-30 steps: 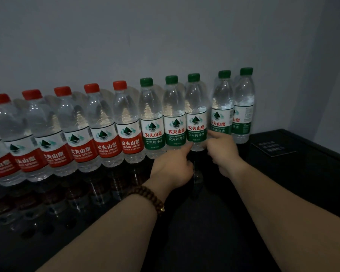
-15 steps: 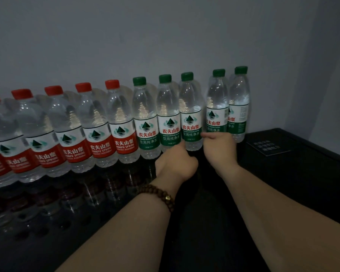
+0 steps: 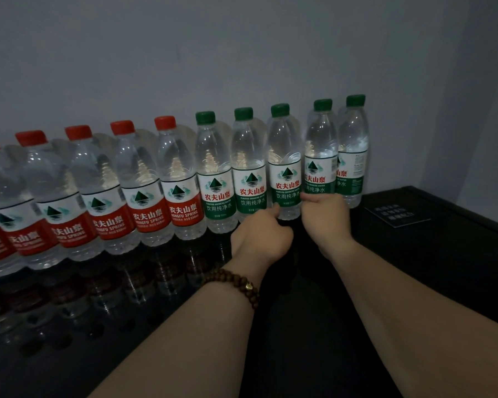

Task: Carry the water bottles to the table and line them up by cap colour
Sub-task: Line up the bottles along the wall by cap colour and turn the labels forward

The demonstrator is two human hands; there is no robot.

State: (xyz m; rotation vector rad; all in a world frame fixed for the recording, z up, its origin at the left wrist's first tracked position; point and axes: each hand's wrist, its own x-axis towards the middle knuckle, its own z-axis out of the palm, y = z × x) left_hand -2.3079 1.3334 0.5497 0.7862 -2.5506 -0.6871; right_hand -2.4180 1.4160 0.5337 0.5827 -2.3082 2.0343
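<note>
Clear water bottles stand in one row against the wall on a glossy black table (image 3: pixel 431 282). Several red-capped bottles (image 3: pixel 181 196) fill the left side and several green-capped bottles (image 3: pixel 213 179) fill the right. My left hand (image 3: pixel 259 239) is curled low in front of the row, its thumb and forefinger pinching the base of the third green-capped bottle (image 3: pixel 285 165). My right hand (image 3: pixel 325 219) is curled round the base of the fourth green-capped bottle (image 3: pixel 320 150), with its thumb touching the third one's label. Both hands hide the bottle bases.
A grey wall (image 3: pixel 242 53) rises right behind the row and turns a corner at the right. A small dark plaque (image 3: pixel 397 216) lies on the table right of the last bottle. A bead bracelet (image 3: pixel 233 282) circles my left wrist.
Both hands stay low at the same green-capped bottles and have edged slightly higher. The row has slid a little left in the picture as my head turned.
</note>
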